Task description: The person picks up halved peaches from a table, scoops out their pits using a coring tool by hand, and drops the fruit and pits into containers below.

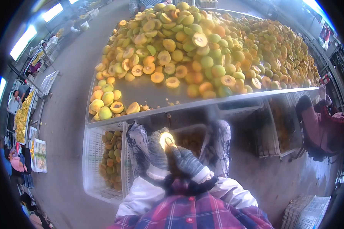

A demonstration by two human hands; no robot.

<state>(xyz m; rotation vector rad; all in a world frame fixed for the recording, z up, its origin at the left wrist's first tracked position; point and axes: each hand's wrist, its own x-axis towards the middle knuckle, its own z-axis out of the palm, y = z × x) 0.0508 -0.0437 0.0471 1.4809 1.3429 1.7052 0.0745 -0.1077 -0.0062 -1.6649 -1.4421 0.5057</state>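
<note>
Both my hands wear grey knit gloves and meet low in front of me, below the table edge. My left hand [156,150] cups a pale yellow fruit half [166,139], cut face up. My right hand [185,160] presses on that same fruit from the right; whether it holds a small tool is hidden by the glove. A big heap of green and orange fruit halves [187,49] covers the steel table [141,93] above my hands. A small cluster of fruit halves [105,105] lies near the table's left corner.
A white plastic crate [88,160] with whole fruit stands under the table at left, more crates [271,133] at right. A seated person in red [321,126] is at the right. Other people work at tables far left. White crates [309,210] lie on the floor at lower right.
</note>
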